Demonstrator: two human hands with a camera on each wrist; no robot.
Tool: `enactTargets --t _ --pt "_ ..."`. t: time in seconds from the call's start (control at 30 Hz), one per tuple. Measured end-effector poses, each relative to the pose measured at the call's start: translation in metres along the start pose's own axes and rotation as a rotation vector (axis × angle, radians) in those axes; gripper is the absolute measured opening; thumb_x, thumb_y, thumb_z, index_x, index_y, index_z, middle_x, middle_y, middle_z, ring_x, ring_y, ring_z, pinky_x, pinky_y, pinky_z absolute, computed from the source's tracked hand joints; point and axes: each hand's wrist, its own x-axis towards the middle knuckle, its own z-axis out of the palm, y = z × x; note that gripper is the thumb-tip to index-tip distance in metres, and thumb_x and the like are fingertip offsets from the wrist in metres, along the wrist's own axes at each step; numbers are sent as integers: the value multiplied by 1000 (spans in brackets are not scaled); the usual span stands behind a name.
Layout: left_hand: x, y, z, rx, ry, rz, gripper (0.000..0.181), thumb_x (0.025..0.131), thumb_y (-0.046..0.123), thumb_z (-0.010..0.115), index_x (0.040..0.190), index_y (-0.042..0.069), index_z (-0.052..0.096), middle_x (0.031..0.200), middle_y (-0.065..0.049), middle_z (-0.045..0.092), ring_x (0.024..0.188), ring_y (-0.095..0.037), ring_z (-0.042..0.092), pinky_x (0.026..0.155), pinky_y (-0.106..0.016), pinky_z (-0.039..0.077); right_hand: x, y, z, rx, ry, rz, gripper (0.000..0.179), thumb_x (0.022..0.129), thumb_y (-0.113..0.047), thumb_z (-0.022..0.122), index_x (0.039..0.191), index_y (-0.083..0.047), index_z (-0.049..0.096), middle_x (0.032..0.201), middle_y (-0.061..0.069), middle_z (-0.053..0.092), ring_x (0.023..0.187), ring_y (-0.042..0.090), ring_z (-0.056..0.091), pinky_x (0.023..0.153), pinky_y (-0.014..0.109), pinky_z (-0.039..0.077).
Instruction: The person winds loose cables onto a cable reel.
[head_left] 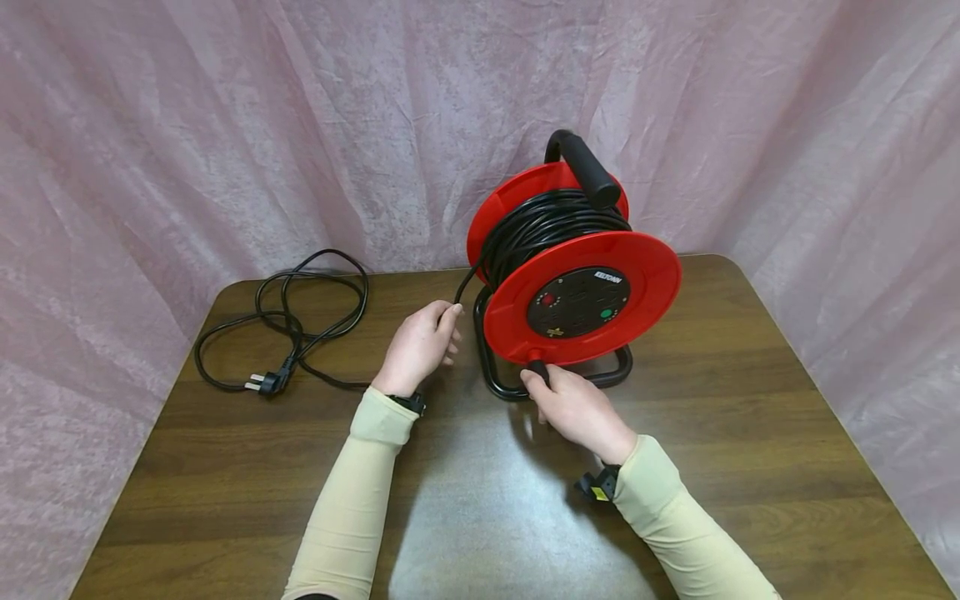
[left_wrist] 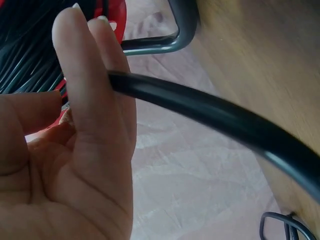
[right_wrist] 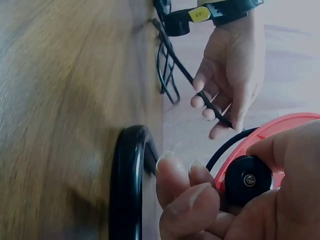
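Note:
A red cable reel (head_left: 651,279) wound with black cable (head_left: 543,223) stands on a black tube frame (head_left: 491,375), its socket face turned toward me. My left hand (head_left: 422,348) is left of the reel and holds the cable between thumb and fingers. In the left wrist view the held cable (left_wrist: 215,110) runs out past the fingers. My right hand (head_left: 581,410) grips the black winding knob (head_left: 538,368) at the bottom rim of the reel. The right wrist view shows the knob (right_wrist: 248,181) end-on, with fingers and thumb around it.
Loose cable (head_left: 360,283) lies in loops at the left of the wooden table (head_left: 750,467), with a black plug (head_left: 272,382) beside them. The reel's carrying handle (head_left: 588,171) points upward. Behind the table hangs a pink curtain (head_left: 420,125).

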Motion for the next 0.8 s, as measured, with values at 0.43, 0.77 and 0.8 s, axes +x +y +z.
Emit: enactTargets --t 0.43,0.77,0.8 --pt "1 1 0 35 -35 30 26 109 20 46 122 8 65 89 -12 66 72 -26 66 61 -33 58 0 -8 2 64 -24 6 49 106 -53 44 77 -16 61 66 2 65 58 21 52 55 35 41" --pt "0 0 -2 104 -12 34 30 109 35 49 97 13 66 80 -9 67 59 -20 62 58 -36 54 0 -15 5 128 -45 -28 48 107 -50 45 89 -10 64 66 0 65 57 21 54 54 35 43" --pt "0 0 -2 104 -8 37 30 109 35 49 97 14 66 79 -7 66 59 -19 61 59 -36 54 0 -16 4 130 -47 -33 47 107 -50 45 89 -10 64 66 0 65 57 20 54 54 35 43"
